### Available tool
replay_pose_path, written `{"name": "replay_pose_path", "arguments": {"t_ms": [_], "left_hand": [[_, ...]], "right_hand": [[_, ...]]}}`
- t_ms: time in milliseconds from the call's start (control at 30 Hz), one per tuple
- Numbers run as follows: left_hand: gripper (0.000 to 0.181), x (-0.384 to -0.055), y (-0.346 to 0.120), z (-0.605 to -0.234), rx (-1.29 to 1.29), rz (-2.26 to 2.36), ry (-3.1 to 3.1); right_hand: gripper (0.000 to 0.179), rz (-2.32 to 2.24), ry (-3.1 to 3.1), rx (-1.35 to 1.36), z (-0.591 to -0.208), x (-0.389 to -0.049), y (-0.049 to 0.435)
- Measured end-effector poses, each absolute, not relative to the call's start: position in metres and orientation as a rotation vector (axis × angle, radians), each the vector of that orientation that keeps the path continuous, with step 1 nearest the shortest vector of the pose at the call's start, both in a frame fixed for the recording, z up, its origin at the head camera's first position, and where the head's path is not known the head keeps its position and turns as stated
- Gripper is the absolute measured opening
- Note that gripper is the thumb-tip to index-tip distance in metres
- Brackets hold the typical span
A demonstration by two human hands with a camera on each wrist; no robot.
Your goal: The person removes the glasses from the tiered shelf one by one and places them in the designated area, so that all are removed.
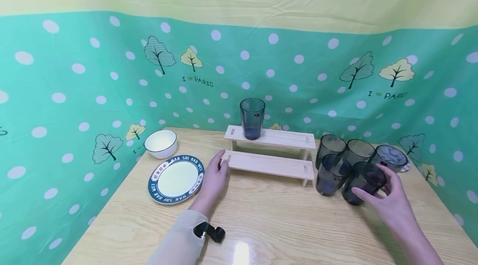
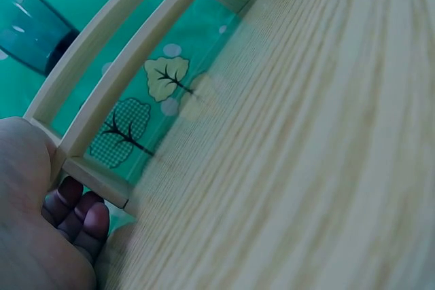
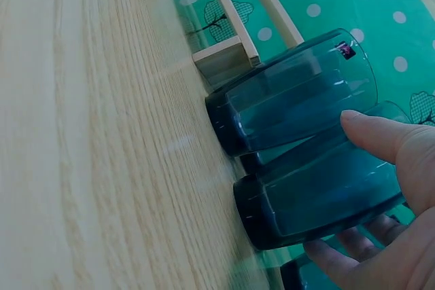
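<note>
My right hand (image 1: 392, 200) holds a dark glass tumbler (image 1: 359, 185), thumb on one side and fingers on the other. In the right wrist view that tumbler (image 3: 312, 198) stands close beside another tumbler (image 3: 292, 96), its base at the tabletop. Several matching tumblers (image 1: 331, 173) are grouped around it, right of a two-tier wooden shelf (image 1: 269, 163). My left hand (image 1: 216, 173) grips the left end of the shelf's lower tier; its curled fingertips (image 2: 95, 219) show beside the shelf's end leg. On the upper tier, toward the left, one tumbler (image 1: 252, 119) stands upright.
Left of the shelf lies a plate (image 1: 157, 195) with a dark blue lettered rim. Behind it a white bowl (image 1: 161, 144) sits near the table's left edge. A green dotted cloth (image 1: 209, 57) hangs close behind the wooden table (image 1: 269, 223) and along its sides.
</note>
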State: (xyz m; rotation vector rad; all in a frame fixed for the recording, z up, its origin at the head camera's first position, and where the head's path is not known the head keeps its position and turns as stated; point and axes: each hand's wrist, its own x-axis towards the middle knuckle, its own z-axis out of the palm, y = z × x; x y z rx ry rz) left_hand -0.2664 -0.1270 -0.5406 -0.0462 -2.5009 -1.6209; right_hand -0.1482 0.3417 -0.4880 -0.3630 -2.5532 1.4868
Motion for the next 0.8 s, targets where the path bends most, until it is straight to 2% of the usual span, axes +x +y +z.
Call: {"name": "replay_pose_path", "arguments": {"t_ms": [167, 333, 500, 800], "left_hand": [[0.055, -0.267, -0.126, -0.541, -0.059, -1.62, -2.497], [0.054, -0.266, -0.125, -0.539, -0.064, -1.623, -2.486], [0.054, -0.267, -0.126, -0.54, -0.073, -1.613, -2.482], [0.055, -0.267, -0.127, -0.541, -0.043, -1.63, -2.499]], "right_hand": [[0.12, 1.542, -2.554, -0.308, -0.485, -0.144, 0.346], [0.116, 1.46, -2.552, -0.221, -0.473, -0.137, 0.35], [0.113, 1.361, -2.529, -0.167, -0.448, -0.136, 0.344], [0.109, 1.342, -2.517, -0.022, -0.399, -0.156, 0.305]]}}
